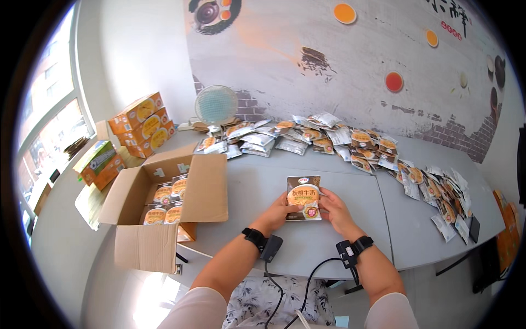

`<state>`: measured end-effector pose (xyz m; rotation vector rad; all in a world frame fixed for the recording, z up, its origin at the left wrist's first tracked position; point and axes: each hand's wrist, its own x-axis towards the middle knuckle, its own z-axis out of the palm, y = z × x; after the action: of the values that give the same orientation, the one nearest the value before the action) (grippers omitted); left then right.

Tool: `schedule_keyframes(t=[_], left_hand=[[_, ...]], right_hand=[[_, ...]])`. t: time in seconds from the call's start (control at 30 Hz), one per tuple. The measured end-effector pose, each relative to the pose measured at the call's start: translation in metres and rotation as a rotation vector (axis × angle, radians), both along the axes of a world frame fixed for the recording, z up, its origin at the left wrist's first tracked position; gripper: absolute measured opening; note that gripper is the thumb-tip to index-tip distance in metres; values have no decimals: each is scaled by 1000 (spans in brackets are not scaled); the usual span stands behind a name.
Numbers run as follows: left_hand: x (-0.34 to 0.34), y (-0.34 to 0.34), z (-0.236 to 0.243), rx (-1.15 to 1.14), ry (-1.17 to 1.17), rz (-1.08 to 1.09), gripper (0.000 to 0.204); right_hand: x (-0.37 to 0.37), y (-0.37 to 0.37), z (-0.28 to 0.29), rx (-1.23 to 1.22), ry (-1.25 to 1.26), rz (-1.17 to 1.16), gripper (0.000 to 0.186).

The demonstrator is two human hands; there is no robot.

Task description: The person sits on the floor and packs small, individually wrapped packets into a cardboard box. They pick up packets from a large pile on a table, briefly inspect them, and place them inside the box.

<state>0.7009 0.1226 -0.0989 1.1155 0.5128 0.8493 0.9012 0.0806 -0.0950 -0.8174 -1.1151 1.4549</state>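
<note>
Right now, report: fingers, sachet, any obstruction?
Left fingers gripping brown sachet. Right fingers at its right edge. Possible obstruction: cardboard carton flap, left of sachet.

Left hand (275,213): fingertips, save the thumb's, hidden behind the packet (303,189)
Right hand (337,213): fingertips out of sight at the packet's right edge
Open carton (204,189): contents below its top packets (155,215) hidden
Far heap (307,133): lower packets covered
Left window (56,82): cut off by shadow, outdoors washed out
Sleeves (196,310): cut off, near edge

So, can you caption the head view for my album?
Left hand and right hand hold a packet at a grey table, near an open cardboard box of packets.
</note>
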Motion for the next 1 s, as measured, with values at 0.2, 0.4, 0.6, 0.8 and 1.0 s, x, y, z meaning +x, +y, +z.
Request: schedule_keyframes(t=[0.2,0.4,0.6,0.8,1.0], left_hand=[[-4,2,1,-61,-52,108,46],[-27,3,79,-32,-207,178,45],[-116,-6,171,46,-123,447,44],[-249,-8,188,15,189,783,42],[-373,6,131,-50,440,994,34]], right_hand=[[13,7,-2,-71,13,-119,44],[24,9,-7,-83,89,-148,44],[34,6,-8,-91,71,-204,44],[29,6,-5,-99,49,-206,43],[22,7,-2,-113,41,-194,41]])
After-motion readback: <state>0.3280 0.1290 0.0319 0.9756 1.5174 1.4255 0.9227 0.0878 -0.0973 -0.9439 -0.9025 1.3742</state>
